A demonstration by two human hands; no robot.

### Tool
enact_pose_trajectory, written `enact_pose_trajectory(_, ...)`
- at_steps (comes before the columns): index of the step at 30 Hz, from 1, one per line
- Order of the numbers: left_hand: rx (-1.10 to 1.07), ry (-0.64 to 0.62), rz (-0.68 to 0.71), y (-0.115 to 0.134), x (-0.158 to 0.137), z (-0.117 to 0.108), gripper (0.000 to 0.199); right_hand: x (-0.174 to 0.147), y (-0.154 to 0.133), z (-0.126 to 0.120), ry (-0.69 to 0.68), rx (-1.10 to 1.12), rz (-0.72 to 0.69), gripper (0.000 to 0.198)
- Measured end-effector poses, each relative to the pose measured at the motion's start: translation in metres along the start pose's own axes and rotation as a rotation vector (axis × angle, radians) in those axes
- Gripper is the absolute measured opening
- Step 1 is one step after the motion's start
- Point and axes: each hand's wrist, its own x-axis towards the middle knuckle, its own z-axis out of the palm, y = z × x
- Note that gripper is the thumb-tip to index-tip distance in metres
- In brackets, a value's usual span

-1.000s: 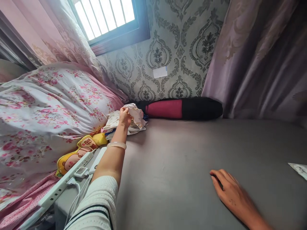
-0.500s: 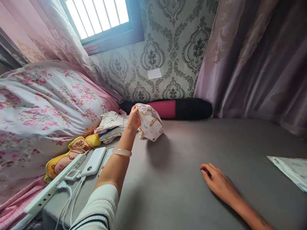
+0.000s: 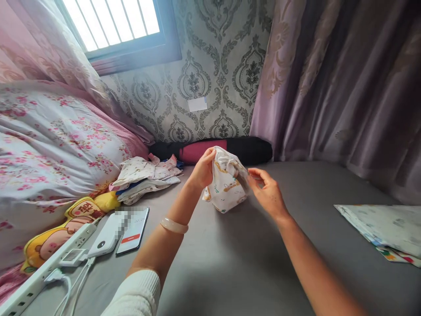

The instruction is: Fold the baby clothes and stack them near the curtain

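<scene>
My left hand (image 3: 204, 169) is closed on the upper left edge of a small white cloth garment (image 3: 230, 191) printed with brown and green figures. The garment hangs bunched just over the grey bed, its opening folded at the top. At its right edge is my right hand (image 3: 268, 191), with thumb and forefinger reaching the fabric. Slight blur hides whether those fingertips pinch it. A pale bangle (image 3: 174, 225) circles my left wrist.
To the left, folded clothes (image 3: 148, 177) lie by a yellow plush toy (image 3: 70, 224). Nearer are a phone (image 3: 133, 235), a white power bank (image 3: 107, 232) and a power strip (image 3: 49, 263) with cables. Folded cloth (image 3: 381, 224) lies right; a black-and-red roll (image 3: 250, 150) lines the wall.
My right hand has risen from the bed and come left to the garment's edge. The garment is turned somewhat, with my left hand still holding it. The view has shifted right.
</scene>
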Motion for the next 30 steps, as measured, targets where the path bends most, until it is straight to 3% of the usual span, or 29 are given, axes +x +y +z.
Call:
enact_pose_trajectory(3,0.031,-0.110,-0.056,-0.006,-0.009,0.019,0.016,0.006,-0.021,-0.001,0.022,0.071,-0.027,0.040)
enact_pose_trajectory(5,0.067,-0.119,-0.070,-0.009,-0.014,0.024,0.020,0.005,-0.028,-0.007,0.014,0.092,-0.010,0.041)
enact_pose_trajectory(12,0.314,-0.063,-0.096,-0.028,-0.024,0.010,0.031,0.002,-0.023,-0.033,0.105,0.040,0.084,0.037)
enact_pose_trajectory(15,0.473,-0.011,-0.007,-0.041,-0.027,0.005,0.029,0.003,-0.020,-0.039,0.116,0.006,0.125,0.035)
enact_pose_trajectory(20,0.811,0.208,0.256,-0.058,-0.045,0.018,0.019,0.005,-0.016,-0.047,0.183,-0.072,0.157,0.040)
enact_pose_trajectory(25,0.992,0.109,0.250,-0.081,-0.075,0.040,0.030,0.004,-0.016,-0.053,0.219,-0.135,0.136,0.042)
enact_pose_trajectory(30,1.042,0.045,0.153,-0.098,-0.083,0.042,0.031,0.004,-0.016,-0.061,0.244,-0.172,0.120,0.041)
